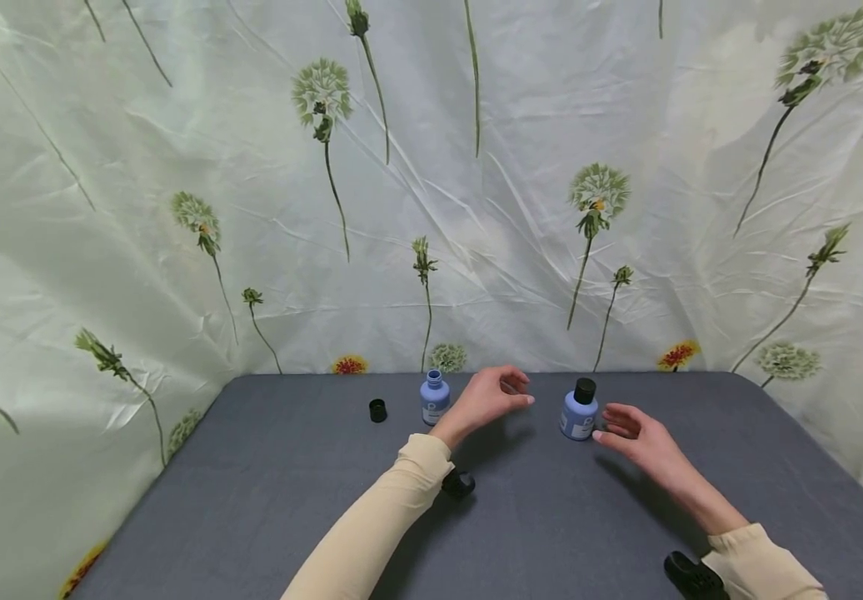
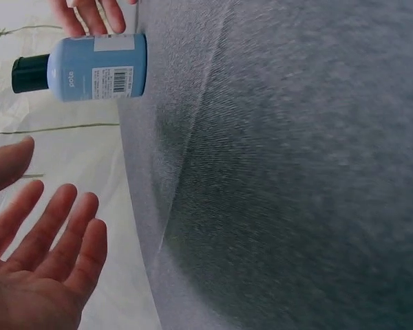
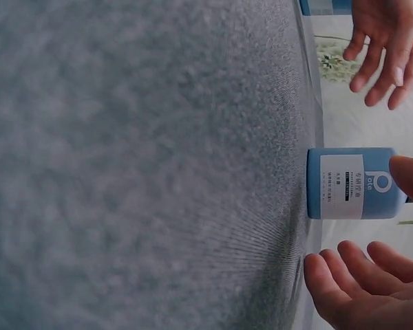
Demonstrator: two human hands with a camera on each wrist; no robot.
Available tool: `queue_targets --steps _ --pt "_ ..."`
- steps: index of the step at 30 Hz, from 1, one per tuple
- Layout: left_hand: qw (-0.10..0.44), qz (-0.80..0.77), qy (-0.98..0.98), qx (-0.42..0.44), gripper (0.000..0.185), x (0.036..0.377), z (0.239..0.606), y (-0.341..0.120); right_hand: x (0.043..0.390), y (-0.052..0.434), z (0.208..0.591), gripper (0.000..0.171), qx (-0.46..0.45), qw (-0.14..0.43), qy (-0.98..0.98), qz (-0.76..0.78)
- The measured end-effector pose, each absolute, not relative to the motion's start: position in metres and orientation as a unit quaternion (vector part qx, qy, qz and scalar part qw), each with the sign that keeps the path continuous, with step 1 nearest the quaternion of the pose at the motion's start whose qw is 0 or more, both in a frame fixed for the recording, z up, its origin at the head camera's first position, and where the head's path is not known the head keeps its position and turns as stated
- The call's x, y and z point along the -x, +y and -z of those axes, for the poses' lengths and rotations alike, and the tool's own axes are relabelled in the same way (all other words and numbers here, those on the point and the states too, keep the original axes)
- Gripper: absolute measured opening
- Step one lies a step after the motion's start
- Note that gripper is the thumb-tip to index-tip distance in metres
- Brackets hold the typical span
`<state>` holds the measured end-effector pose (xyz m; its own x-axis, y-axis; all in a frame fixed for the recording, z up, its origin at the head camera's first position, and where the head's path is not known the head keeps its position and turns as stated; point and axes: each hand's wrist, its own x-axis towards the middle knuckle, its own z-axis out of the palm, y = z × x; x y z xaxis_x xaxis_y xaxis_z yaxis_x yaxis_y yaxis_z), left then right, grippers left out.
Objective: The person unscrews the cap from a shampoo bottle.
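Observation:
A blue bottle with a black cap [image 1: 578, 413] stands upright on the grey table, its white label showing in the right wrist view. Just right of it is my right hand [image 1: 640, 440], thumb and fingers apart around its near side and gripping nothing. My left hand [image 1: 490, 398] hovers to the left of that bottle, fingers loosely bent, with air between them. Behind the left wrist stands a second blue bottle [image 1: 435, 400], uncapped, its neck bare and its lower part partly covered by the forearm. A loose black cap [image 1: 377, 410] lies left of this one.
The grey tabletop [image 1: 266, 500] reaches back to a pale curtain [image 1: 506, 233] printed with dandelions, which also hangs along both sides. Black wrist straps [image 1: 458, 483] show under the sleeves.

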<state>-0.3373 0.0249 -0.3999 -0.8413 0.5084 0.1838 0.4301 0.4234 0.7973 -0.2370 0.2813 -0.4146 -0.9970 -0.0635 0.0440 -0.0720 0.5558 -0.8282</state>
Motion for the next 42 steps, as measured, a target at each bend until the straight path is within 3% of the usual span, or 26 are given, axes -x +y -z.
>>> queue_targets --steps 14,42 --pt "0.054 -0.484 0.819 -0.303 0.033 0.343 0.398 0.06 0.253 0.279 0.418 0.078 -0.031 -0.012 -0.883 -0.469" --pt "0.024 -0.502 0.809 -0.305 0.03 0.334 0.4 0.096 0.273 0.272 0.42 0.067 -0.078 0.003 -0.889 -0.451"
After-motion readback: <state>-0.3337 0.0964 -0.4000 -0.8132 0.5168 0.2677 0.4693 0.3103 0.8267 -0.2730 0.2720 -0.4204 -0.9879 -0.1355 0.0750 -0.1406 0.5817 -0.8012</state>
